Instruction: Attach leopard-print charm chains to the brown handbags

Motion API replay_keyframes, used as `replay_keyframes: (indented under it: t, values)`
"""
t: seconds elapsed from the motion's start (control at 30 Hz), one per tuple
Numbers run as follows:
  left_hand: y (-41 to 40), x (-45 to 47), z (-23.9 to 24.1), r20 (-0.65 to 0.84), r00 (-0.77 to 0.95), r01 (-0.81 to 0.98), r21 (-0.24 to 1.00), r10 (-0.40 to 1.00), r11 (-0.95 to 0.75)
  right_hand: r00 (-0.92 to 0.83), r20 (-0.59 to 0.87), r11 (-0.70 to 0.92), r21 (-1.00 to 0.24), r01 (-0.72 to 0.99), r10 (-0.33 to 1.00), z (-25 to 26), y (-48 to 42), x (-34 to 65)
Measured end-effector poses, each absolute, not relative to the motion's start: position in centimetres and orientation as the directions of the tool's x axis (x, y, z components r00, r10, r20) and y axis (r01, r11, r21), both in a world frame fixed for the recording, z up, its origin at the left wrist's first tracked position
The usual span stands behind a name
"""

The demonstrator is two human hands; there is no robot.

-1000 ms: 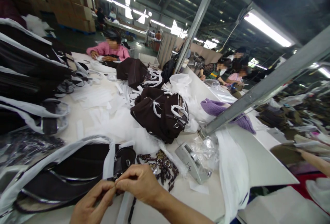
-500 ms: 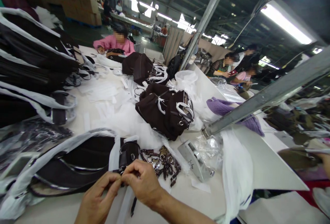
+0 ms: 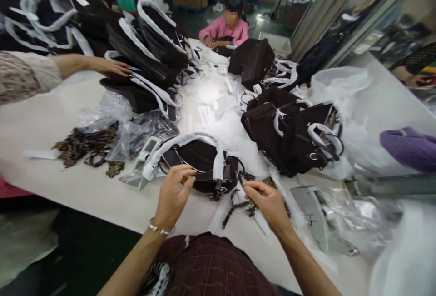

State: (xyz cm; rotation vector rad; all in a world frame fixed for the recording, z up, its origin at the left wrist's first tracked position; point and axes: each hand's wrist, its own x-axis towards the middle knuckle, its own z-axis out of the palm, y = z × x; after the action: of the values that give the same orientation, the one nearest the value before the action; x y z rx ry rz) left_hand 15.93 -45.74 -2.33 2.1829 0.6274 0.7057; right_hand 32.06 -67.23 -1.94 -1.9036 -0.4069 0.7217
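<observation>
A dark brown handbag (image 3: 199, 155) lies in front of me, its handle wrapped in white padding (image 3: 219, 164). My left hand (image 3: 173, 196) is at its near left side, with thumb and forefinger apart and nothing seen between them. To the bag's right, my right hand (image 3: 267, 200) has its fingertips pinched together beside the bag's hardware; whatever is in them is too small to make out. Under and beside that hand lie dark braided straps (image 3: 238, 205) with metal parts, partly hidden by it.
Brown handbags (image 3: 289, 132) stand behind on the right, more (image 3: 150, 50) at the left. A co-worker's hand (image 3: 109, 65) reaches onto those. Patterned straps (image 3: 88, 143) in clear plastic lie left. A grey metal device (image 3: 313, 214) sits right. Someone in pink (image 3: 225, 27) works across the table.
My hands were together at the bag's strap end and are now apart, the left over the bag's near side. The view has swung left, bringing in a co-worker's arm.
</observation>
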Motion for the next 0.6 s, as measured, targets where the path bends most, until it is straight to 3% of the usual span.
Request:
replay_keyframes:
  t: [0.07,0.13,0.23,0.4,0.6]
  values:
    - [-44.0,15.1,-3.2,0.357,0.696,0.307,0.637,0.624,-0.707,0.814,-0.039,-0.447,-0.85,0.278,0.579,-1.7,-67.1,32.7]
    - [-42.9,14.9,-4.3,0.342,0.758,0.353,0.501,0.555,-0.79,0.71,0.134,-0.428,-0.716,0.551,0.691,-1.9,-66.0,32.9]
    - [-42.3,15.1,-5.8,0.24,0.872,0.328,0.36,0.426,-0.873,0.523,0.135,-0.392,-0.514,0.763,0.842,-3.0,-63.3,32.1]
    - [-42.2,14.9,-7.4,0.144,0.935,0.27,0.301,0.324,-0.915,0.509,0.03,-0.46,-0.384,0.801,0.86,-5.4,-59.4,30.6]
    - [-40.9,15.4,-5.7,0.335,0.886,0.209,0.33,0.321,-0.92,0.506,0.026,-0.447,-0.429,0.785,0.862,-5.7,-58.5,32.5]
